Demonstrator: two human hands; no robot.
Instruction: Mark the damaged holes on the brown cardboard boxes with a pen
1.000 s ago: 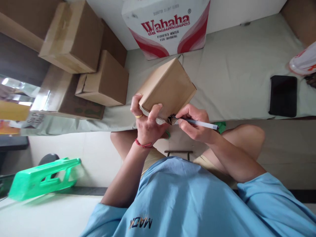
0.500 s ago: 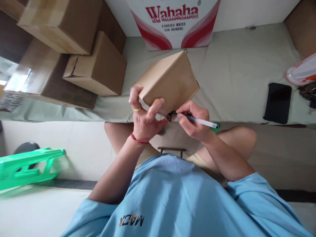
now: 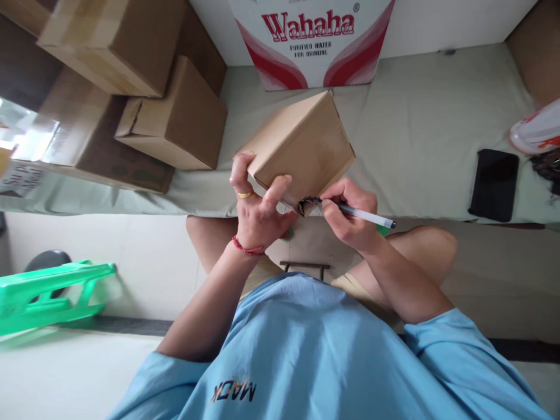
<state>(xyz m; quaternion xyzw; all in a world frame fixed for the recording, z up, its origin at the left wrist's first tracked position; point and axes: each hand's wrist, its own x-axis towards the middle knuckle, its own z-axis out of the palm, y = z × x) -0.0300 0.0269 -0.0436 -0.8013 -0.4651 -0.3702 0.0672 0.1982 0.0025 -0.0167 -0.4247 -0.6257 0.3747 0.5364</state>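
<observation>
A small brown cardboard box (image 3: 308, 149) is tilted over the front edge of the cloth-covered table, with a dark, ragged hole at its near lower corner. My left hand (image 3: 262, 201) grips the box by its left end, one finger on its near face and the thumb side low by the torn corner. Between the thumb and fingers of my right hand (image 3: 350, 213) is a pen (image 3: 371, 217) with a whitish barrel and a dark end. The pen's front end points left at the hole; whether its tip is inside I cannot tell.
Several cardboard boxes (image 3: 175, 116) are stacked at the left of the table (image 3: 420, 128). A white and red Wahaha carton (image 3: 310, 46) stands at the back. A black phone (image 3: 494, 185) lies at the right. On the floor at left is a green stool (image 3: 56, 291).
My right hand has drawn slightly to the right with the pen, away from the torn corner, so more of the hole shows. The left hand still holds the box in nearly the same position.
</observation>
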